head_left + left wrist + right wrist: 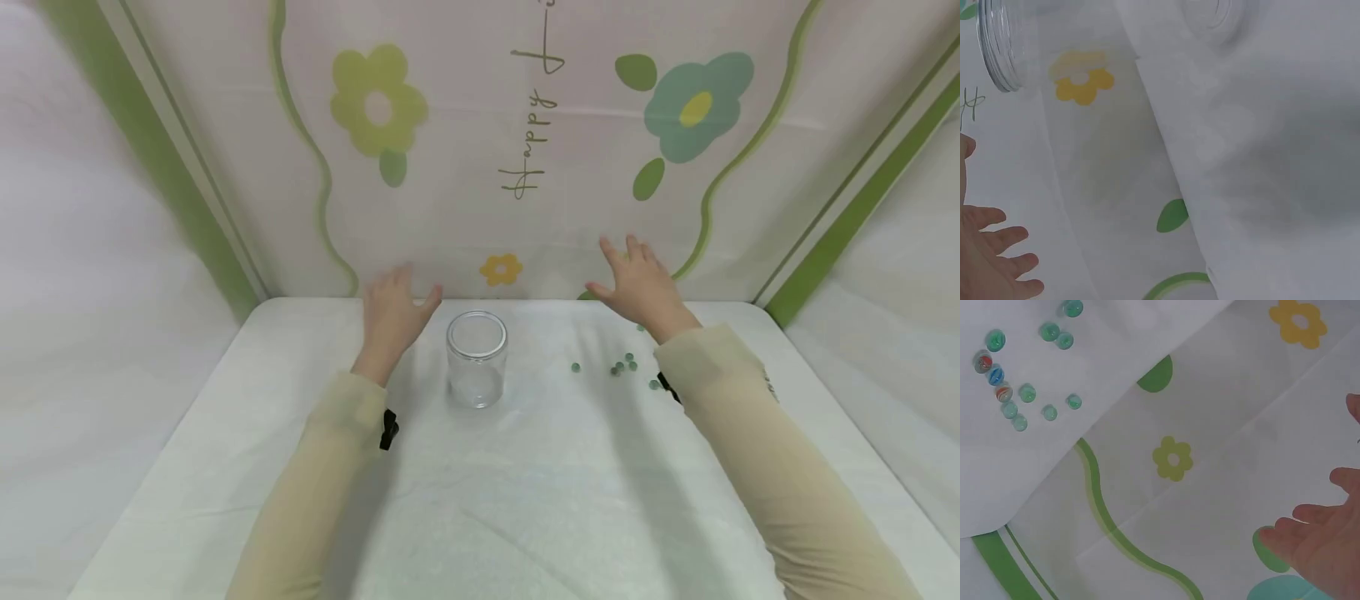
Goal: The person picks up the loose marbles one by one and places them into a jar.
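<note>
A clear glass jar (477, 379) stands upright on the white table, left of its middle. My left hand (393, 317), fingers spread and holding nothing, hovers to the left of the jar near the back edge; in the left wrist view that hand (991, 256) shows at the lower left, with part of the jar (1000, 47) above. Over the back right of the table is my right hand (637, 287), its fingers extended and grasping nothing. Several glass marbles (619, 367) lie below it on the cloth. Most marbles (1027, 393) look green; a few have red or blue swirls.
White cloth covers the table (480, 500). Behind its back edge hangs a curtain (457, 192) with printed flowers and lettering. White side panels with green strips (840, 242) stand at left and right. A black wrist strap (388, 429) sits on the left sleeve.
</note>
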